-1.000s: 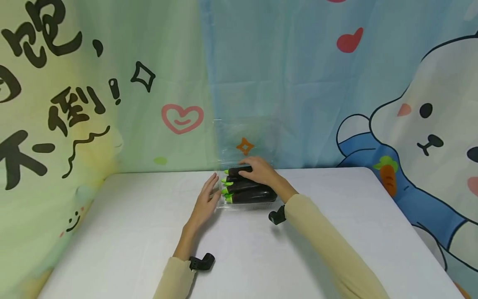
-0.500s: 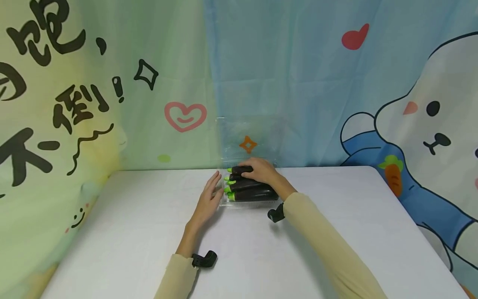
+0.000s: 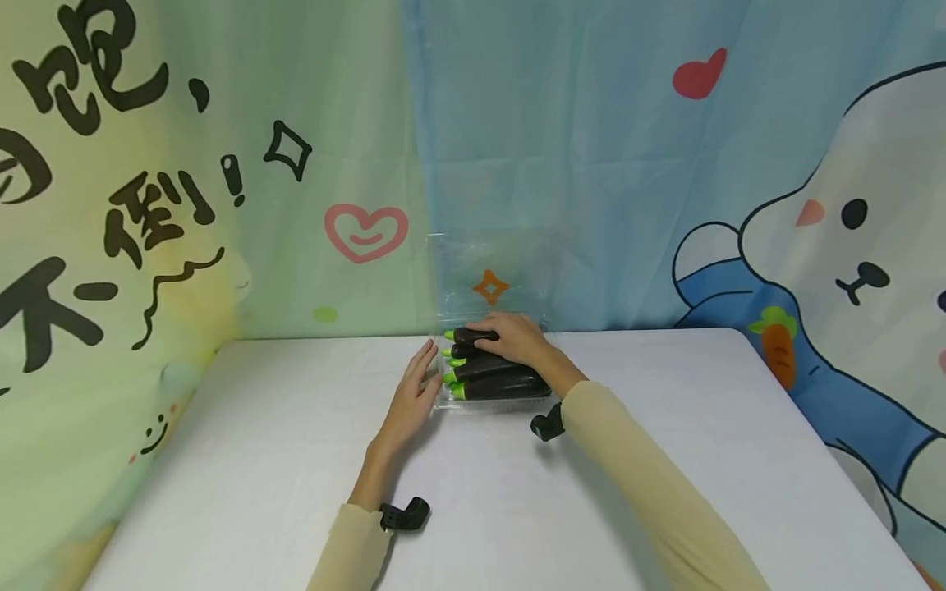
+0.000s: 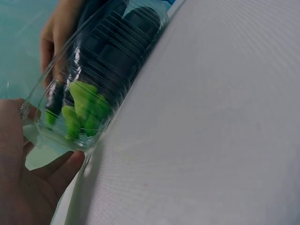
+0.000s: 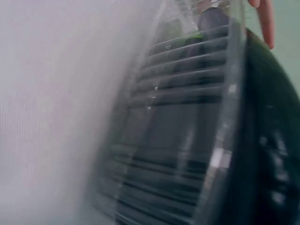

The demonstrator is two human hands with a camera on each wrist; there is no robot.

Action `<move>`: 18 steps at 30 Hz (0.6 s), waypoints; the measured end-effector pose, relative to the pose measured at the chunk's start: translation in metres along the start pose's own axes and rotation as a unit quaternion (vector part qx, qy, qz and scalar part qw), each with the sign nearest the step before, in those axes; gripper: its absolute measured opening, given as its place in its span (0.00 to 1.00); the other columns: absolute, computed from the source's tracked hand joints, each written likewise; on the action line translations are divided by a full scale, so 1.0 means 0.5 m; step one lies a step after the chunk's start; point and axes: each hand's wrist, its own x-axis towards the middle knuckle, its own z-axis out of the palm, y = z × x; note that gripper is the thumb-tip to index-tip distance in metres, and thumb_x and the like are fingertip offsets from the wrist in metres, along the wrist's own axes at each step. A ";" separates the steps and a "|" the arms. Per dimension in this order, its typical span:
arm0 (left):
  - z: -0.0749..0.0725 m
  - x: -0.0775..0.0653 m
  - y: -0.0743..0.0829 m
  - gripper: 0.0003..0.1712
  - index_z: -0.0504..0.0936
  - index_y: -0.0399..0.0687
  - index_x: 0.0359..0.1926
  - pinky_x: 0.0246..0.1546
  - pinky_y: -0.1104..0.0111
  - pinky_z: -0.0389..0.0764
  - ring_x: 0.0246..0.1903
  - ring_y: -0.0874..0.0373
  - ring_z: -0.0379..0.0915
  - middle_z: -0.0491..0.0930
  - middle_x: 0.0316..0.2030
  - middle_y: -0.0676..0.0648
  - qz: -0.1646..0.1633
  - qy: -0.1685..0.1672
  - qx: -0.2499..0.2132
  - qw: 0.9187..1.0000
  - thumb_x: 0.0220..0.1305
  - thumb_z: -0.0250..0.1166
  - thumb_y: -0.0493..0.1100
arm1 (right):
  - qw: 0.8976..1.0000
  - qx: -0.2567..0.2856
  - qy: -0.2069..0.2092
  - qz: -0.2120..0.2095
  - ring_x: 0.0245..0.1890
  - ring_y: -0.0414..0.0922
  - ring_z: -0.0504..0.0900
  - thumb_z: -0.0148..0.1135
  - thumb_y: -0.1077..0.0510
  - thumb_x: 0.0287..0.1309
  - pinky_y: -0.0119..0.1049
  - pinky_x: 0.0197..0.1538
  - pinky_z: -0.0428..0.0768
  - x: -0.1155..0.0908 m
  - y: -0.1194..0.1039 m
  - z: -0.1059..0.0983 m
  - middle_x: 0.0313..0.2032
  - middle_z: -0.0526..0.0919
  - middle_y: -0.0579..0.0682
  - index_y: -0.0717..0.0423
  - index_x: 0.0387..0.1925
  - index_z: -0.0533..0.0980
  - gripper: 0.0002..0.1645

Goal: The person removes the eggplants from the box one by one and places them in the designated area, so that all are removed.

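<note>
Several dark eggplants with green stem ends lie side by side in a clear plastic box, stems to the left. My right hand reaches over them and holds the farthest eggplant, thumb on the near side. Some of its fingers are hidden in the head view. My left hand rests against the box's left end with its fingers extended; the left wrist view shows its fingertips at the plastic wall. In the right wrist view, a blurred eggplant rises above the ribbed box wall.
The box's transparent lid stands raised at the back against a printed curtain. A white cloth covers the table, whose far edge meets the curtain. Each wrist carries a small black camera.
The head view has shifted slightly. Both hands keep nearly the same places at the box, and the farthest eggplant under the right hand has slid a little to the left.
</note>
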 end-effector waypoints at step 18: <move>0.003 -0.004 0.002 0.30 0.60 0.49 0.73 0.67 0.52 0.69 0.70 0.48 0.60 0.53 0.75 0.52 0.011 0.011 0.006 1.000 0.72 0.51 0.42 | 0.993 0.020 0.083 -0.077 0.50 0.53 0.81 0.57 0.51 0.67 0.52 0.51 0.79 -0.105 0.048 -0.099 0.55 0.80 0.56 0.50 0.65 0.71 0.27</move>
